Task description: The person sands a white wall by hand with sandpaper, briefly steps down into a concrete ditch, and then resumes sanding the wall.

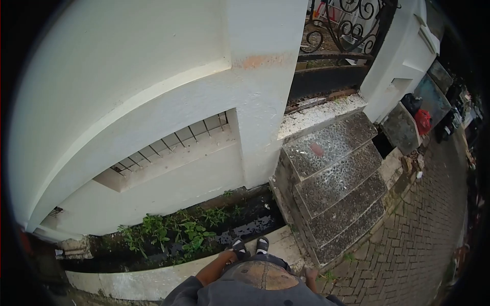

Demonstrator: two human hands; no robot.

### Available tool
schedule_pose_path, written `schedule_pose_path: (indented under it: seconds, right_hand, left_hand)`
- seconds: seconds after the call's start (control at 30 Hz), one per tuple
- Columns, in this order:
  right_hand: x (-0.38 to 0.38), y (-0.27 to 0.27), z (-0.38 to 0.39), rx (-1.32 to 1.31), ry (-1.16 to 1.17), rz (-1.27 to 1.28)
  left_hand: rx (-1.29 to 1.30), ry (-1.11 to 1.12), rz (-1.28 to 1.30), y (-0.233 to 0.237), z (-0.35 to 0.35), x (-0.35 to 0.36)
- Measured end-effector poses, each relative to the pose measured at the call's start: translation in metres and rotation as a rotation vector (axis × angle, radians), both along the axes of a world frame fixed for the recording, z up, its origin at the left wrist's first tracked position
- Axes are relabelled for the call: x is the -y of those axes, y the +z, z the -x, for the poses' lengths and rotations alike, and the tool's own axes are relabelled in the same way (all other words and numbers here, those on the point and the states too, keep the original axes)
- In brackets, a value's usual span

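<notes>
My left hand (229, 256) is low in the head view, beside my leg and close to my dark sandals (262, 245). Its fingers are too small and partly covered to make out. On the other side of my body, my right hand (310, 273) shows only in part, near the foot of the steps (339, 188). Nothing can be seen in either hand. Between them is my dark grey shirt (240, 293) with a brown patch. My feet stand on the pale concrete edge (132, 285) of a drain (250, 224) holding dark water.
Green weeds (191, 232) grow in the drain along a white wall (153, 97) with a barred opening. The pebbled steps rise to a black iron gate (339, 46). Brick paving (403, 245) runs to the right, where a red bag (422, 121) and black bags lie.
</notes>
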State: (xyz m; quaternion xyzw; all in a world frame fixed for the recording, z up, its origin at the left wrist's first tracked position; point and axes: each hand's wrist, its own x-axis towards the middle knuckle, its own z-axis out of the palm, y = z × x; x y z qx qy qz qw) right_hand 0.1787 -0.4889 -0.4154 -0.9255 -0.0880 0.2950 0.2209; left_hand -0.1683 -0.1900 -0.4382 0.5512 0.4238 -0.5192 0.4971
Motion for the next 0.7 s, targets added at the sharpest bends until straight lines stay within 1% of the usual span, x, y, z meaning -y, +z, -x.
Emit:
schedule_pose_path:
  seconds: [0.07, 0.1, 0.13, 0.2, 0.23, 0.27, 0.3, 0.33, 0.43, 0.5, 0.53, 0.57, 0.6, 0.67, 0.7]
  right_hand:
    - [-0.019, -0.005, -0.010, 0.041, 0.080, 0.045]
    - [-0.025, -0.007, -0.012, 0.059, 0.117, 0.071]
    - [-0.036, -0.003, -0.016, 0.056, 0.156, 0.100]
    - [-0.052, 0.012, -0.021, 0.048, 0.235, 0.161]
    - [-0.056, 0.011, -0.023, 0.007, 0.214, 0.122]
    - [-0.055, -0.010, -0.033, -0.035, 0.193, 0.081]
    - [-0.055, -0.024, -0.037, -0.077, 0.172, 0.040]
    - [-0.058, -0.025, -0.036, -0.077, 0.193, 0.025]
    - [-0.070, -0.016, -0.041, -0.026, 0.240, 0.001]
    - [-0.071, -0.015, -0.040, 0.056, 0.258, 0.030]
    - [-0.069, -0.017, -0.041, 0.019, 0.244, 0.033]
    - [-0.069, -0.018, -0.044, -0.017, 0.229, 0.034]
    - [-0.069, -0.020, -0.045, -0.053, 0.211, 0.032]
    - [-0.065, -0.023, -0.047, -0.036, 0.207, -0.030]
    - [-0.059, -0.024, -0.049, -0.027, 0.208, -0.057]
  left_hand:
    - [-0.031, -0.023, -0.051, 0.047, -0.001, 0.000]
    - [-0.061, -0.031, -0.079, 0.088, -0.006, -0.002]
    - [-0.090, -0.040, -0.108, 0.110, -0.008, -0.003]
    - [-0.046, 0.087, -0.072, 0.048, 0.022, 0.015]
    - [-0.025, 0.151, -0.056, 0.026, 0.035, 0.021]
    - [0.018, 0.144, -0.072, 0.026, 0.037, 0.021]
    - [0.060, 0.138, -0.087, 0.028, 0.040, 0.021]
    - [0.102, 0.131, -0.106, 0.032, 0.043, 0.019]
    - [0.226, 0.367, -0.112, 0.084, 0.049, 0.009]
    - [0.422, 0.222, -0.165, 0.111, 0.056, 0.018]
    - [0.516, 0.148, -0.189, 0.118, 0.061, 0.024]
    - [0.698, 0.220, -0.269, 0.122, 0.064, 0.033]
    - [0.686, 0.162, -0.281, 0.124, 0.062, 0.028]
    - [0.660, 0.052, -0.297, 0.131, 0.048, 0.019]
    - [0.731, 0.077, -0.419, 0.136, 0.044, 0.022]
